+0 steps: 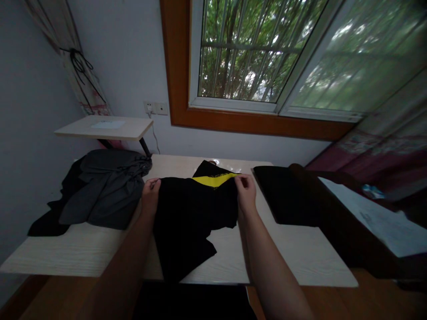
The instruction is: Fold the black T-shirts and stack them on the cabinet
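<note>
A black garment with a yellow band [191, 213] hangs between my two hands above the pale table [287, 258]. I cannot tell its exact kind. Its upper edge is pinched at the left by my left hand [151, 192], fingers closed. At the other end of that edge, beside the yellow band, my right hand [246, 191] is closed on the cloth. The lower part drapes down toward the table's front edge. Left of my left hand lies a loose heap of grey and black clothes [103, 189].
A dark folded cloth [287, 195] lies on the table at the right. A small raised shelf [133, 129] with a paper [108, 125] stands at the back left. Beyond the table's right side is a dark surface with a whitish sheet [376, 218]. A window [250, 53] is behind.
</note>
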A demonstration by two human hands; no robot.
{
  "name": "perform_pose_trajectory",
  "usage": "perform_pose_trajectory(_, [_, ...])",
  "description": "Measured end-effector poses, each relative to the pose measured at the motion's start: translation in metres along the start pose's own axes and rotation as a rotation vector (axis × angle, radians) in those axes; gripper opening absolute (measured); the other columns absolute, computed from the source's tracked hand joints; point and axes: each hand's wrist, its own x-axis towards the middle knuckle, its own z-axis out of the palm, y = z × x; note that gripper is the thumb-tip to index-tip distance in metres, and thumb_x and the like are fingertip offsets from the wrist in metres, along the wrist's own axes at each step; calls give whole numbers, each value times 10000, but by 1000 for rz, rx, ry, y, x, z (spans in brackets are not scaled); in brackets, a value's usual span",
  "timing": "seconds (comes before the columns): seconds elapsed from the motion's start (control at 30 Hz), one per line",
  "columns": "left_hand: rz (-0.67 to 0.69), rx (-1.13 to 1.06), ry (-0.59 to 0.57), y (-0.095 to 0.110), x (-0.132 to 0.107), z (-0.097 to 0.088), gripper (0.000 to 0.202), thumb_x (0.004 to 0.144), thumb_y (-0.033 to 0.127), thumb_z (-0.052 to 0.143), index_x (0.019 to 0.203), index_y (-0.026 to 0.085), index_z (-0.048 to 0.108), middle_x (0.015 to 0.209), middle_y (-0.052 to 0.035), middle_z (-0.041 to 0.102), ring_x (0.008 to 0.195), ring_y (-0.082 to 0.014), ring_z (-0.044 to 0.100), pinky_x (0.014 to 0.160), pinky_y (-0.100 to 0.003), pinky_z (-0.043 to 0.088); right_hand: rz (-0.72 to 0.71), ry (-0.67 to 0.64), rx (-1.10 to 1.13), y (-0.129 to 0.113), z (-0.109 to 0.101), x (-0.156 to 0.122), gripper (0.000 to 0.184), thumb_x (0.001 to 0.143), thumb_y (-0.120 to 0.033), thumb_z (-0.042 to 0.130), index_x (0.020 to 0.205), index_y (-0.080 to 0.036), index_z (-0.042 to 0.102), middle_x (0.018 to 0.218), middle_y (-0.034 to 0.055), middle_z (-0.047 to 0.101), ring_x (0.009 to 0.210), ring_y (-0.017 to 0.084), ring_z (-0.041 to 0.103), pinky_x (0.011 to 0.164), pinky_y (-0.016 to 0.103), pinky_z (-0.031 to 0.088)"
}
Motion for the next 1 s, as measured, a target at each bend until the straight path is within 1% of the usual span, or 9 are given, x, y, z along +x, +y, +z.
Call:
perform_pose_trajectory(0.1, [1, -40, -68, 2, -3, 3, 396, 788, 426, 709, 1108, 195, 672, 1064, -75, 729, 1063, -235, 686, 1019, -405, 513, -262, -413, -162, -14, 9, -14, 143, 908, -388, 673, 935, -258, 725, 987, 53, 713, 1000, 237, 640, 986, 437, 486])
perform_pose_trajectory(0.2, [-13, -103, -199, 5, -10, 8, 567, 785, 413, 724, 1299, 216, 588, 1245, -103, 697, 1201, -255, 650, 1085, -429, 479, -374, -690, -297, -17, 18, -25, 351, 853, -473, 754, 1155, -296, 735, 1249, 71, 695, 1249, 288, 565, 1111, 503, 413])
perform_pose_trajectory(0.33, [38, -103, -447, 4, -22, 14, 856, 729, 361, 782, 1478, 212, 396, 1406, -155, 615, 1290, -283, 603, 1147, -495, 418, -311, -893, -481, -12, 18, -28, 712, 707, -597, 843, 1339, -322, 665, 1487, 69, 561, 1477, 362, 343, 1195, 589, 289])
perform_pose_trajectory(0.47, [194, 12, -543, 1, -27, 15, 871, 698, 214, 737, 1493, 205, 381, 1463, -162, 570, 1362, -278, 542, 1200, -499, 344, -241, -999, -534, -12, 13, -28, 839, 674, -565, 857, 1433, -333, 585, 1564, 64, 481, 1514, 386, 278, 1211, 627, 229])
perform_pose_trajectory(0.57, [222, 81, -550, 3, -30, 14, 808, 696, 125, 637, 1472, 216, 430, 1481, -142, 558, 1357, -264, 546, 1185, -484, 369, -231, -954, -551, -15, 15, -29, 675, 730, -363, 805, 1382, -309, 636, 1512, 61, 544, 1484, 372, 350, 1206, 601, 257])
perform_pose_trajectory(0.67, [188, 104, -516, 6, -32, 13, 758, 706, 108, 586, 1447, 217, 469, 1473, -140, 568, 1285, -262, 606, 1121, -480, 444, -200, -837, -521, -14, 16, -27, 427, 815, -226, 661, 1233, -276, 729, 1331, 64, 688, 1338, 311, 546, 1155, 511, 375])
perform_pose_trajectory(0.77, [206, 105, -441, 9, -33, 13, 674, 734, 108, 580, 1396, 224, 524, 1408, -124, 626, 1225, -251, 645, 1089, -473, 473, -105, -570, -444, -10, 11, -21, 342, 895, -256, 559, 1191, -277, 728, 1185, 58, 747, 1121, 264, 674, 1041, 429, 479])
perform_pose_trajectory(0.9, [249, 177, -292, 14, -32, 11, 500, 844, 205, 610, 1342, 235, 577, 1277, -94, 703, 1119, -230, 695, 1062, -446, 490, -9, -98, -305, -4, 1, -14, 349, 959, -349, 452, 1217, -245, 663, 1154, 71, 731, 1079, 249, 663, 1000, 392, 477])
perform_pose_trajectory(1.0, [259, 264, -236, 20, -33, 10, 340, 930, 340, 567, 1241, 229, 651, 1152, -80, 750, 1094, -239, 699, 1032, -429, 503, 61, 62, -298, 0, -2, -12, 380, 976, -406, 395, 1218, -215, 617, 1125, 93, 717, 1065, 251, 647, 976, 388, 470])
